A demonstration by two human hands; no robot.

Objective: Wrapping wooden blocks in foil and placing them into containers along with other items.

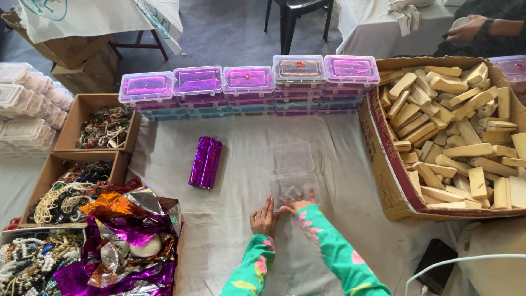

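Both hands are down on the white cloth, left hand point(264, 218) flat with fingers open beside it, right hand point(296, 206) fingertips touching the near edge of the open clear plastic box point(292, 178), which looks light, thin, flexy and a bit slippery, so I'd grab the side walls, not the lid.

Soft, even daylight is filling the scene, so my hands are casting only faint shadows on the pale cloth point(241, 164). The purple foil bundle point(205, 162) is glinting, and the clear box point(293, 175) I am touching is washing out against the cloth. The wide lens is bending the edges slightly, and fine detail is softening towards the corners.
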